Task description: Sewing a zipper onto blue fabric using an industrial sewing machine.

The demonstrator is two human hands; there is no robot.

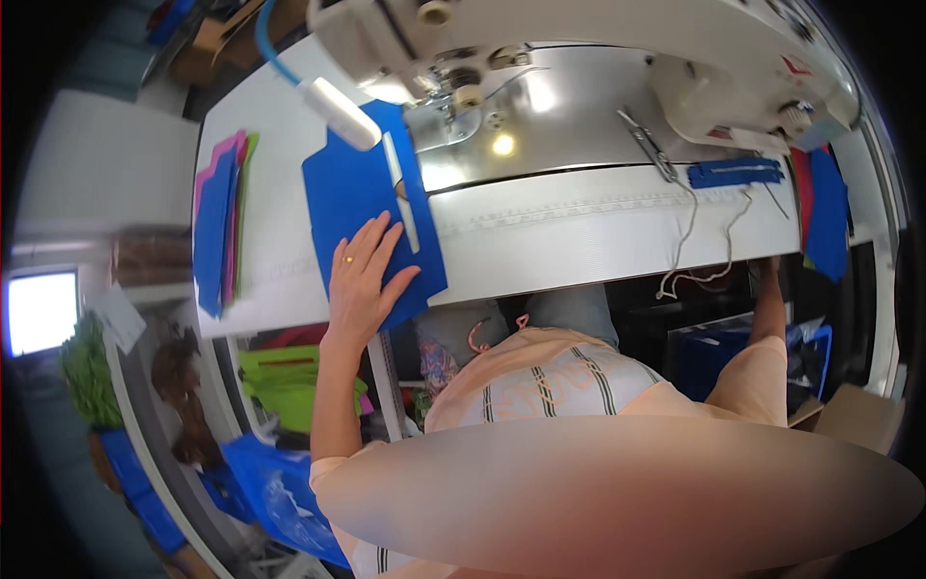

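My left hand (pixel 363 282), a ring on one finger, lies flat on a blue cut piece of fabric (pixel 352 183) with its fingers spread. A long narrow slot (pixel 397 179) in the fabric shows white beneath, with a small brownish spot in it. The fabric's far end reaches beside the needle area of a white sewing machine (pixel 579 29). My right hand (pixel 768 272) is at the table's front edge on the right; its fingers are hidden there, so what it touches cannot be seen.
A white lamp (pixel 340 111) on a blue flexible neck hangs over the fabric. Pink, green and blue pieces (pixel 217 227) are stacked at left. Thread snips (pixel 648 145) on a cord and a blue zipper strip (pixel 735 173) lie at right. Red and blue fabric (pixel 825 212) hangs off the right end.
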